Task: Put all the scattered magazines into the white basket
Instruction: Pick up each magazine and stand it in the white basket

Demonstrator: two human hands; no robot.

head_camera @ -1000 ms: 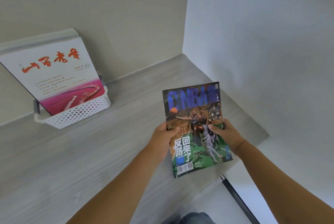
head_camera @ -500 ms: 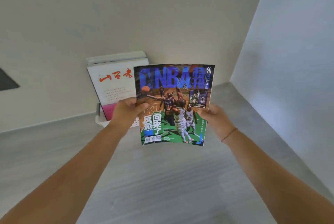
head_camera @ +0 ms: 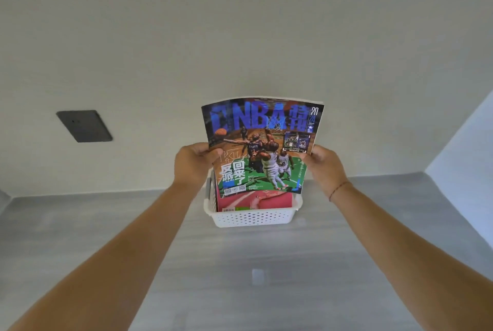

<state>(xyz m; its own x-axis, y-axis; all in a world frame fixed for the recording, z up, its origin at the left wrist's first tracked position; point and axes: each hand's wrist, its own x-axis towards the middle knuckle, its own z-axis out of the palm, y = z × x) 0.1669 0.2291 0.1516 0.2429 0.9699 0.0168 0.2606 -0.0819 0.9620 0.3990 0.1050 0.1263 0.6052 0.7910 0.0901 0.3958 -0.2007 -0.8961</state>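
I hold a basketball magazine with a blue title and green court upright, just above the white perforated basket. My left hand grips its left edge, thumb on the cover. My right hand grips its right edge. The magazine's lower edge hangs at the basket's mouth. Behind it in the basket stands another magazine with a pink and red lower cover, mostly hidden.
The basket stands on a grey wood-grain surface against a pale wall. A dark square plate is set in the wall at left. A second wall closes the corner at right.
Both hands carried the basketball magazine from the table's right side up and over to the basket. It now hangs in front of the magazine standing there.
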